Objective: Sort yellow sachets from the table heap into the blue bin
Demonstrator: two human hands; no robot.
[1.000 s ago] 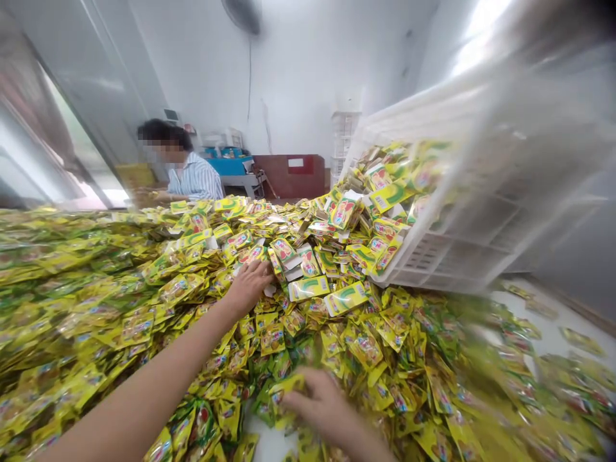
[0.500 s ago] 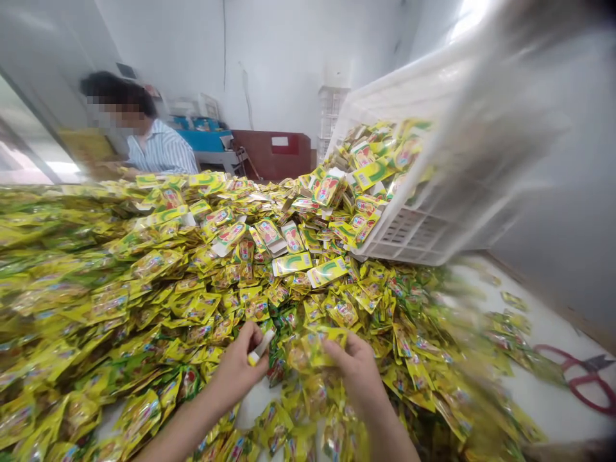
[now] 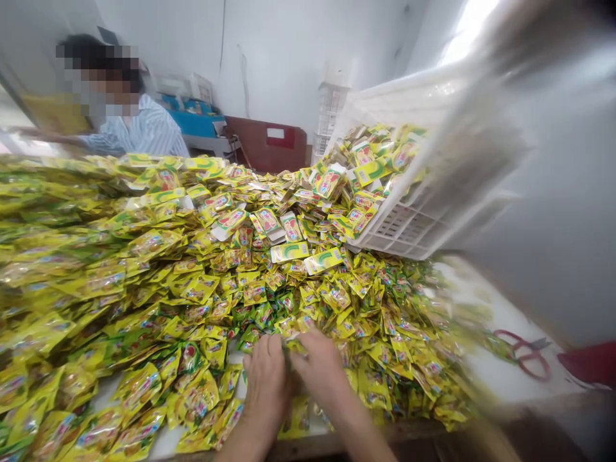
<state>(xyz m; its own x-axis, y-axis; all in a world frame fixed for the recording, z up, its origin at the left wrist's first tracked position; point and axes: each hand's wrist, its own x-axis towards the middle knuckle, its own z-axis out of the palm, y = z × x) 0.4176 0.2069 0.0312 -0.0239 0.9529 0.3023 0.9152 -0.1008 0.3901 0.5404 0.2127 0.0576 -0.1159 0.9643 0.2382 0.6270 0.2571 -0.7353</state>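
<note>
My left hand (image 3: 267, 372) and my right hand (image 3: 320, 366) are close together, low over the front of the heap, with their fingers curled inward. A small flat yellow-and-white carton was in my left fingers a moment ago; a pale edge shows between the hands now, mostly covered. What my right fingers close on is hidden and blurred. Around both hands lie many shiny yellow packets (image 3: 195, 401), a few of them green (image 3: 190, 356). Farther back, printed yellow cartons (image 3: 289, 251) rest on top of the packets.
A white plastic basket (image 3: 409, 228) lies tipped on the right, cartons spilling from its mouth. Red-handled scissors (image 3: 524, 359) lie on the white tabletop (image 3: 481, 308), near a dark red object (image 3: 590, 364). A person in a striped shirt (image 3: 156, 131) is across the heap at left.
My hands have come together from apart. The carton in my left hand and the yellow packet in my right are now largely hidden. The view has shifted slightly; the person has leaned left.
</note>
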